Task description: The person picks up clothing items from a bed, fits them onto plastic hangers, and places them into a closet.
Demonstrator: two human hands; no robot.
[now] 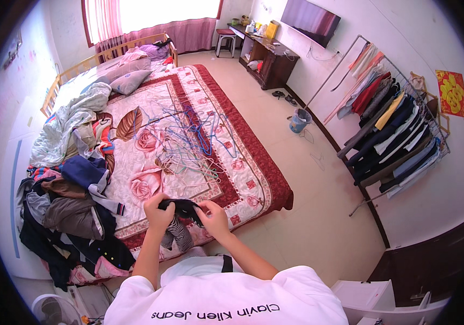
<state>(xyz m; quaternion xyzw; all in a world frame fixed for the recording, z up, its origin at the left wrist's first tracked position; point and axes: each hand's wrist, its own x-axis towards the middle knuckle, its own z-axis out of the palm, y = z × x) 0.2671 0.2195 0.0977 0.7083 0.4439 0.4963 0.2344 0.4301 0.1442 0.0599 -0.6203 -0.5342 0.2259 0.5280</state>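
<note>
In front of my body, close to the bed's near edge, my two hands hold a small garment with a black top part (184,207) and a black-and-white striped lower part (177,233). My left hand (158,212) pinches one side of the black cloth, thumb on top. The other side is gripped by the fingers of my right hand (214,219). The striped cloth hangs down below my left hand. A tangle of thin hangers (194,138), blue, white and pink, lies on the rose-patterned bedspread (248,146) beyond my hands.
Clothes are heaped along the bed's left side (75,211). Pillows (130,82) lie at the far end. A rack of hanging clothes (397,124) stands at the right wall, near a blue bin (300,121). Farther back are a dark desk (267,59) and a stool (225,40).
</note>
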